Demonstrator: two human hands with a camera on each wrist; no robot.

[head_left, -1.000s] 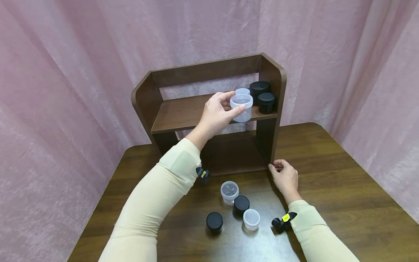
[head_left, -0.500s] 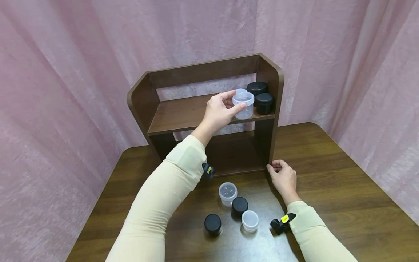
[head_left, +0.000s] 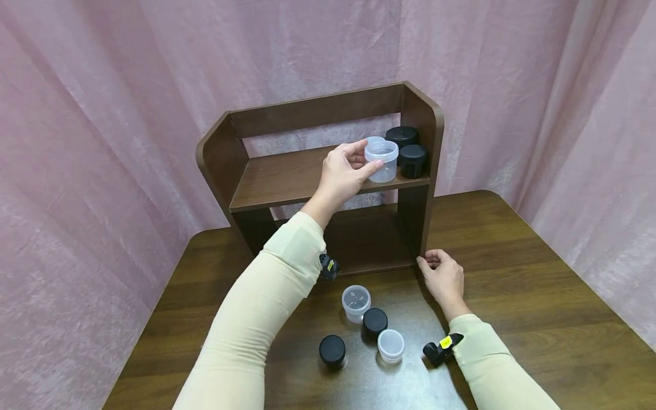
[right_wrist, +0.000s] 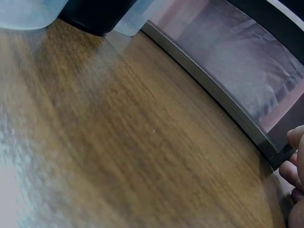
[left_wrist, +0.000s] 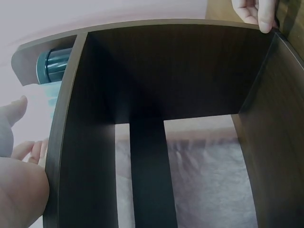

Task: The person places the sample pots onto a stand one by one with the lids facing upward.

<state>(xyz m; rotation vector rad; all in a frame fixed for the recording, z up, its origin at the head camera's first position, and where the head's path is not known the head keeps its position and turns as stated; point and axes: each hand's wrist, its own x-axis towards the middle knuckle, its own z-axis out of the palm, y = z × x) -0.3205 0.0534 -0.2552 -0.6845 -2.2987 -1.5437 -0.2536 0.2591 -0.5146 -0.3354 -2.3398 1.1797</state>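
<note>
My left hand point(head_left: 342, 175) pinches a clear plastic jar point(head_left: 384, 166) between thumb and fingers, upright at the front of the upper board. Whether the jar's base touches the board cannot be told. Just behind it, partly hidden, is another clear jar point(head_left: 375, 139). To their right on the same board stand a larger black-lidded jar point(head_left: 402, 135) and a smaller black jar point(head_left: 413, 162). My right hand point(head_left: 443, 280) grips the lower front right corner of the brown shelf unit point(head_left: 282, 177), thumb and fingers point(right_wrist: 289, 172) about the side panel.
On the table point(head_left: 512, 273), in front of the unit, stand a clear jar point(head_left: 356, 302), a black-lidded jar point(head_left: 375, 323), a small white-lidded jar point(head_left: 391, 345) and another black-lidded jar point(head_left: 332, 350). Pink curtains point(head_left: 307, 51) hang behind.
My left hand has carried the clear jar slightly right and up, closer to the black jars. The right hand keeps its place at the corner. The view has shifted a little.
</note>
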